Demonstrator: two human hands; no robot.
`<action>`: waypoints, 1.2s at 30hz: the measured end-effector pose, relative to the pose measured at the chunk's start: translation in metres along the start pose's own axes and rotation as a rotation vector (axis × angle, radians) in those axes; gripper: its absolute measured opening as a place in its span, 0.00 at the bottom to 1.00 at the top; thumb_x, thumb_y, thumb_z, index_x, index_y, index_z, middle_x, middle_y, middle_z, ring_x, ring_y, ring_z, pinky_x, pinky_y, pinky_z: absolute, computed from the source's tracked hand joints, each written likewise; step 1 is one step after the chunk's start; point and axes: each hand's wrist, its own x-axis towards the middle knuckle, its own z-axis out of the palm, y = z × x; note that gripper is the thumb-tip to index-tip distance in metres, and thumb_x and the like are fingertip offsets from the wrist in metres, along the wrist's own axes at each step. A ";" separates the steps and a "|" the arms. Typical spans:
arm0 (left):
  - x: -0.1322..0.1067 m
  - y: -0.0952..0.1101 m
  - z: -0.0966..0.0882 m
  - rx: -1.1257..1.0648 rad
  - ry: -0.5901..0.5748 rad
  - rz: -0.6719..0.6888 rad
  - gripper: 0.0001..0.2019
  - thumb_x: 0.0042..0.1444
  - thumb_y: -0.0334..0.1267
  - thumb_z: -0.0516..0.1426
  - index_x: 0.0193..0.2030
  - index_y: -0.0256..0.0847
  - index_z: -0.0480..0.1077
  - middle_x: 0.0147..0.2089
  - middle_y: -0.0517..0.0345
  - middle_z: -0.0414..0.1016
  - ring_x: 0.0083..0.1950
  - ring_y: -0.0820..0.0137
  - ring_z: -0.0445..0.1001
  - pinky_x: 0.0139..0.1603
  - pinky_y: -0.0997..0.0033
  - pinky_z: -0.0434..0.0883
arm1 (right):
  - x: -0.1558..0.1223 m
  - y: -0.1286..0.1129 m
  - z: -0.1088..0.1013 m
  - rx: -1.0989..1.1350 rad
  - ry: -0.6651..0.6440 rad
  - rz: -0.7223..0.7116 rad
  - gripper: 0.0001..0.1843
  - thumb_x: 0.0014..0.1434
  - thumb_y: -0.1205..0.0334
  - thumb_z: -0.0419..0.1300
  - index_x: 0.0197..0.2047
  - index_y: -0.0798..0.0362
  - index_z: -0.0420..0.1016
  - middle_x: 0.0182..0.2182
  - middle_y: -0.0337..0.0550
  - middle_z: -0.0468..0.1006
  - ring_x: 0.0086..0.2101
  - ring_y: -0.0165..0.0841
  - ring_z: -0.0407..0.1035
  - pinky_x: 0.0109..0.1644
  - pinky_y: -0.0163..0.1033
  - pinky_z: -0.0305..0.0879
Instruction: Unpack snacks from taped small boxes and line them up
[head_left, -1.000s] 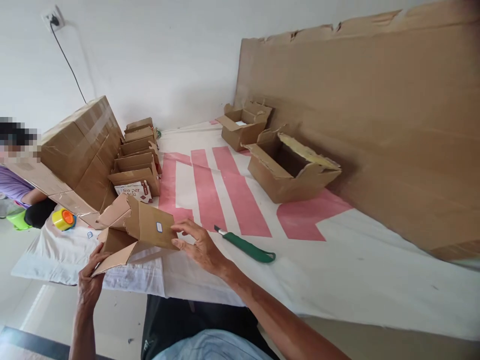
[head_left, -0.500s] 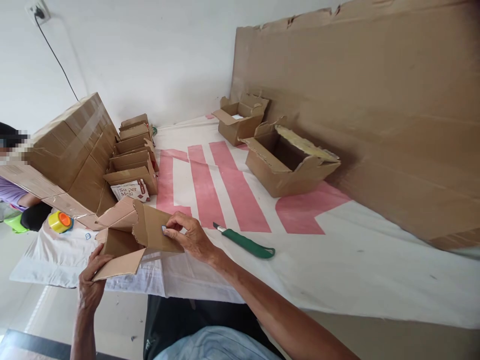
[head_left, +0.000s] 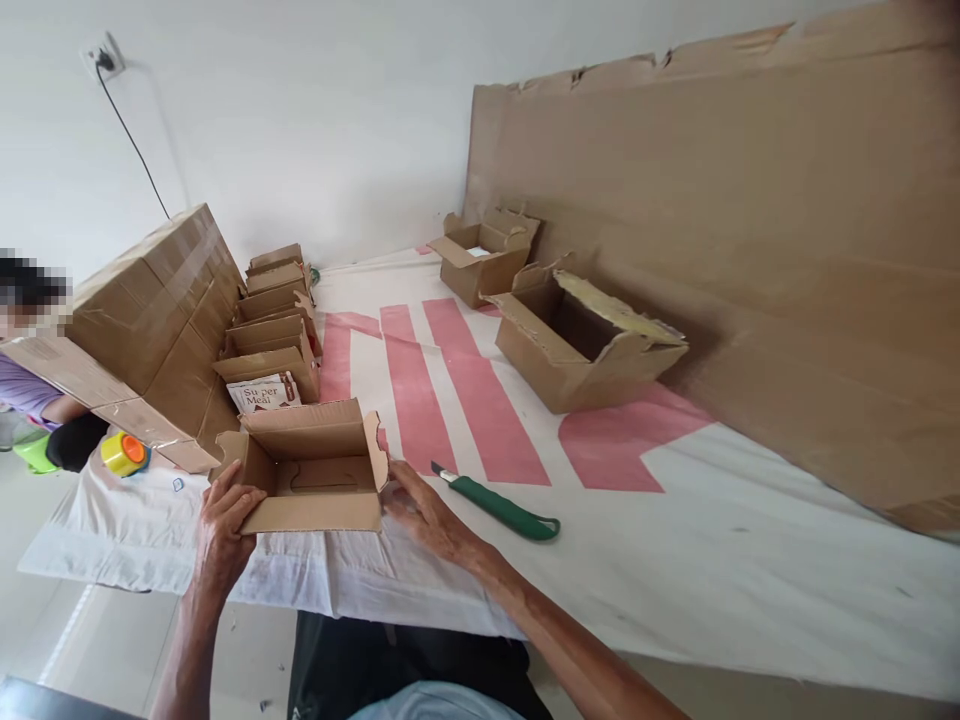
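Observation:
A small open cardboard box [head_left: 311, 470] sits upright at the near edge of the table, its flaps spread. My left hand [head_left: 225, 525] grips its left front corner, fingers curled over the wall. My right hand [head_left: 424, 510] presses against the box's right side, fingers partly bent. A green-handled utility knife [head_left: 499, 503] lies on the cloth just right of my right hand.
A row of small folded boxes [head_left: 274, 320] and a large taped carton [head_left: 150, 320] stand at the left. Two open boxes [head_left: 577, 345] sit at the back by a big cardboard sheet [head_left: 735, 240]. A yellow tape roll [head_left: 124, 453] lies at left, near a seated person [head_left: 30, 380].
The small box was tilted on its side with my right hand on its wall; now it stands upright with its opening upward, held between both hands.

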 end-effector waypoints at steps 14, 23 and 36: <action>0.044 -0.088 0.022 0.137 0.126 -0.213 0.15 0.53 0.28 0.56 0.39 0.45 0.83 0.40 0.49 0.86 0.69 0.48 0.73 0.67 0.44 0.68 | 0.032 0.028 0.015 -0.326 -0.095 -0.142 0.36 0.64 0.62 0.66 0.73 0.49 0.65 0.68 0.56 0.72 0.67 0.50 0.67 0.71 0.59 0.65; 0.053 -0.072 0.021 0.280 0.077 -0.330 0.22 0.51 0.28 0.59 0.53 0.45 0.80 0.56 0.45 0.83 0.73 0.43 0.67 0.69 0.42 0.61 | 0.030 0.027 0.015 -0.381 -0.066 -0.184 0.27 0.63 0.67 0.63 0.66 0.54 0.71 0.59 0.57 0.77 0.59 0.50 0.72 0.64 0.57 0.71; 0.058 -0.021 0.013 0.322 0.290 -0.282 0.18 0.67 0.45 0.61 0.60 0.43 0.75 0.63 0.39 0.77 0.75 0.41 0.63 0.72 0.40 0.56 | 0.032 0.036 0.020 -0.386 -0.031 -0.211 0.27 0.61 0.67 0.64 0.63 0.51 0.73 0.58 0.54 0.78 0.57 0.48 0.72 0.63 0.56 0.71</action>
